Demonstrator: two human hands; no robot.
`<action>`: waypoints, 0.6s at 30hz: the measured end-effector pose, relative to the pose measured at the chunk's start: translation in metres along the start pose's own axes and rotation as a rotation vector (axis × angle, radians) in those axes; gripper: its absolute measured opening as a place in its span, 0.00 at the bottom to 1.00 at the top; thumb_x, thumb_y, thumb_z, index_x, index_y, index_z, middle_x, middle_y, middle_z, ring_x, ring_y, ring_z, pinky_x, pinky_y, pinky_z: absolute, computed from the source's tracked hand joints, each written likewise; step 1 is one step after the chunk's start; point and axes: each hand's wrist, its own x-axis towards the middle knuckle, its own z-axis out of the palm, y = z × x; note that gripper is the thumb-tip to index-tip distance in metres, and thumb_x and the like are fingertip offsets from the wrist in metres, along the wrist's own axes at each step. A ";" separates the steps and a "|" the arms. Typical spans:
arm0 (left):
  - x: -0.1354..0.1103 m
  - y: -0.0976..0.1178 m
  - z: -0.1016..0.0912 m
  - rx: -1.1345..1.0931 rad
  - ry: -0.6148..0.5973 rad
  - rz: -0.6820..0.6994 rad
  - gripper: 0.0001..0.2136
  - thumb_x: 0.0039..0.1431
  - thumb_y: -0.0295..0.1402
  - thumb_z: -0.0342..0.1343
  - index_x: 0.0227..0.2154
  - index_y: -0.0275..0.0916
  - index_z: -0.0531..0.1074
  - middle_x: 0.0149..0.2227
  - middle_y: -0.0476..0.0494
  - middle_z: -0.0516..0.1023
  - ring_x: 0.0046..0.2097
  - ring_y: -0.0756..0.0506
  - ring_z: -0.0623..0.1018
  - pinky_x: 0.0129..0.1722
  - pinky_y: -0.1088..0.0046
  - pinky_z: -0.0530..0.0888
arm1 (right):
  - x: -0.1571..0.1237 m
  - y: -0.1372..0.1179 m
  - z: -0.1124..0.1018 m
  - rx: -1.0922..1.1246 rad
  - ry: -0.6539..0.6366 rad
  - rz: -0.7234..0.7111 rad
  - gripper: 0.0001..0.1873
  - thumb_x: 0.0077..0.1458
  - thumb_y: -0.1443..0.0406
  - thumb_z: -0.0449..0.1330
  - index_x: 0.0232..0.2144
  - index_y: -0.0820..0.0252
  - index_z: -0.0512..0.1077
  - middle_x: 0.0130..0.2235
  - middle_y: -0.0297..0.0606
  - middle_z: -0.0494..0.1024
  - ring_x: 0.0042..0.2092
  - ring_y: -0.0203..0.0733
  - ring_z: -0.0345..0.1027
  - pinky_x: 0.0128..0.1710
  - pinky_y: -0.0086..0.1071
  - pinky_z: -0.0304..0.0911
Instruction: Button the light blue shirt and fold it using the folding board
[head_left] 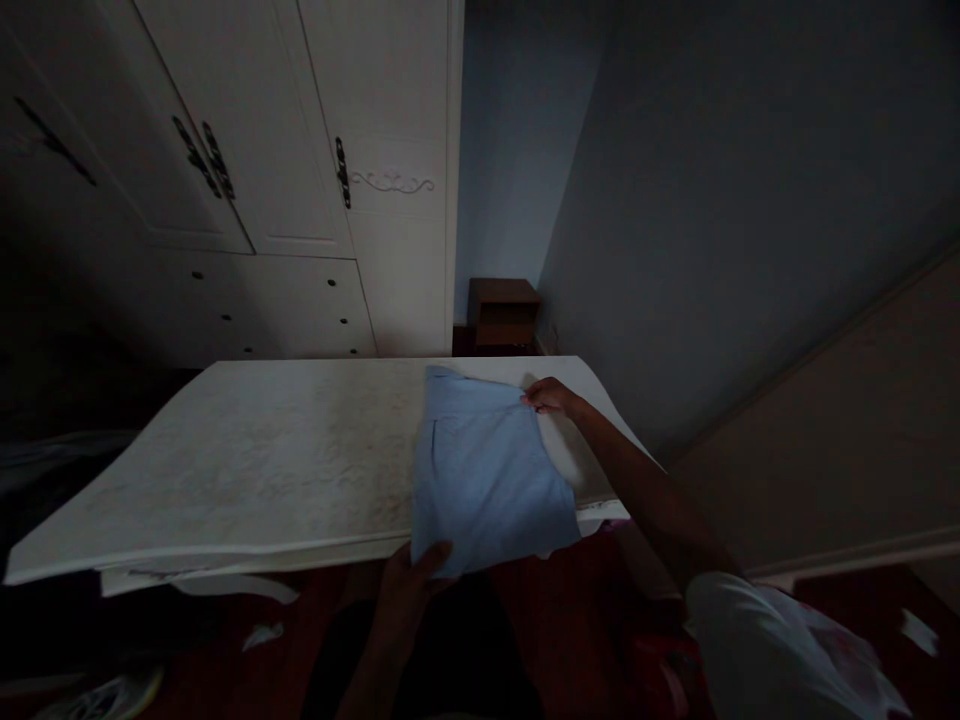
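Note:
A light blue folded garment (484, 470) lies on the right part of a white table (262, 460), its near edge hanging over the table's front. My left hand (411, 585) grips the garment's near left corner, thumb on top. My right hand (551, 397) reaches out to the far right corner and pinches the cloth there. My right arm wears a short white sleeve.
A white wardrobe (300, 170) with dark handles and drawers stands behind the table. A small brown nightstand (501, 315) sits in the corner by the blue-grey wall. The floor is dark red, with white scraps (262, 633) lying under the table's front edge.

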 end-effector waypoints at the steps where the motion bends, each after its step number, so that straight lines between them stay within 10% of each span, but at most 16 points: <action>1: 0.000 0.000 0.001 0.013 0.009 0.000 0.21 0.38 0.38 0.72 0.34 0.32 0.76 0.32 0.39 0.82 0.35 0.38 0.82 0.32 0.66 0.81 | 0.000 0.001 0.000 0.005 0.016 0.004 0.15 0.38 0.66 0.73 0.16 0.62 0.69 0.16 0.29 0.68 0.21 0.30 0.61 0.23 0.23 0.61; 10: -0.003 0.008 0.004 0.080 0.049 -0.056 0.17 0.43 0.33 0.71 0.35 0.33 0.76 0.34 0.37 0.83 0.40 0.37 0.83 0.34 0.67 0.82 | -0.009 -0.002 0.005 0.029 0.037 0.031 0.10 0.47 0.63 0.69 0.26 0.61 0.73 0.22 0.33 0.74 0.26 0.33 0.66 0.26 0.25 0.63; 18: -0.011 0.014 0.012 -0.030 0.074 -0.092 0.19 0.41 0.32 0.73 0.36 0.30 0.76 0.34 0.35 0.83 0.36 0.38 0.83 0.34 0.65 0.82 | -0.037 -0.001 -0.007 -0.142 -0.349 0.083 0.26 0.35 0.56 0.76 0.33 0.60 0.69 0.25 0.31 0.74 0.24 0.32 0.67 0.19 0.21 0.57</action>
